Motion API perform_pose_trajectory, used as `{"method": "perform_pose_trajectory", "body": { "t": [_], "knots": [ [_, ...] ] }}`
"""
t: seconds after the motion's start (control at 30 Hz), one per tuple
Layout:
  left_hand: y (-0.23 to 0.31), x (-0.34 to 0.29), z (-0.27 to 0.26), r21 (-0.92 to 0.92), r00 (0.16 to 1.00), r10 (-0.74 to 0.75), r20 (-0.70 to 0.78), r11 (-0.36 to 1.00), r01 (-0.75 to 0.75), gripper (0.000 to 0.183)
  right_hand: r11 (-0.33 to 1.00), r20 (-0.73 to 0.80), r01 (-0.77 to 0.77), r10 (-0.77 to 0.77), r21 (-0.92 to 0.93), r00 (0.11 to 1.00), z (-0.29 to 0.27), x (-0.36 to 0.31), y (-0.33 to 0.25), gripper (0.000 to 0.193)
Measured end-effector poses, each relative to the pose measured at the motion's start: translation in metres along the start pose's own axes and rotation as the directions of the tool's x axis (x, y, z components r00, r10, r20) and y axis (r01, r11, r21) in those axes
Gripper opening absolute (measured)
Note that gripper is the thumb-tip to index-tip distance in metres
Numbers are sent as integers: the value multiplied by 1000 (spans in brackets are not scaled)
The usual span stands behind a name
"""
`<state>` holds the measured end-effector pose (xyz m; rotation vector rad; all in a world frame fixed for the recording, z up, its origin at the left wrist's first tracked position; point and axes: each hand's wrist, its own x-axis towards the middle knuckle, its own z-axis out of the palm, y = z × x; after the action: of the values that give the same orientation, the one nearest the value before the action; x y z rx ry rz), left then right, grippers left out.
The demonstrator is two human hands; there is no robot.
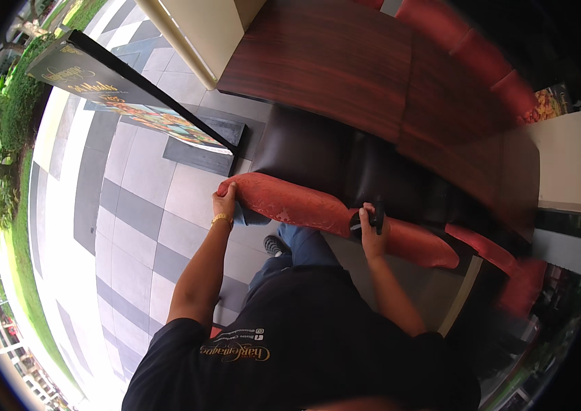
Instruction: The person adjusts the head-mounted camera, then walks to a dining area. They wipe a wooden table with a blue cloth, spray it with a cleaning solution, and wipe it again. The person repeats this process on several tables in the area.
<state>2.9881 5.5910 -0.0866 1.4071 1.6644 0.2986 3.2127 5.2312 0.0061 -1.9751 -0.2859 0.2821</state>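
Note:
My left hand (224,201), with a gold watch or bracelet on its wrist, is closed on the left end of a red padded chair back (290,199). Just below that hand hangs a grey-blue piece (254,218), possibly cloth; its hold is hidden. Over the right part of the same back, my right hand (374,238) is wrapped round a black object (379,215) whose kind I cannot make out. The red cover looks worn and creased. Dark padded seats (307,152) lie beyond it, against the table.
A dark wooden table (318,61) stretches away beyond the seats. To the left stands a sign board (146,92) on a grey base (201,157). More red chair backs (486,250) are on the right. Grey and white tiles (146,253) cover the floor; a hedge (13,130) borders it.

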Motion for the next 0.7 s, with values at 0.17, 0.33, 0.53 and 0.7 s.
{"method": "perform_pose_trajectory", "body": {
  "t": [0.17,0.33,0.53,0.7],
  "knots": [
    [-8,-3,-17,258,981,-67,184,966,18,108,1000,-34,10,-9,13,999,35,40,6,29],
    [-18,39,-36,597,869,-200,453,792,-129,110,996,-16,-25,24,-91,1000,78,95,-22,40],
    [84,90,-47,628,577,-253,776,396,-670,61,942,44,-191,186,277,982,123,121,-31,46],
    [112,139,-26,321,223,-258,940,445,-836,32,917,-37,-243,267,315,963,128,98,-59,46]
  ]
}}
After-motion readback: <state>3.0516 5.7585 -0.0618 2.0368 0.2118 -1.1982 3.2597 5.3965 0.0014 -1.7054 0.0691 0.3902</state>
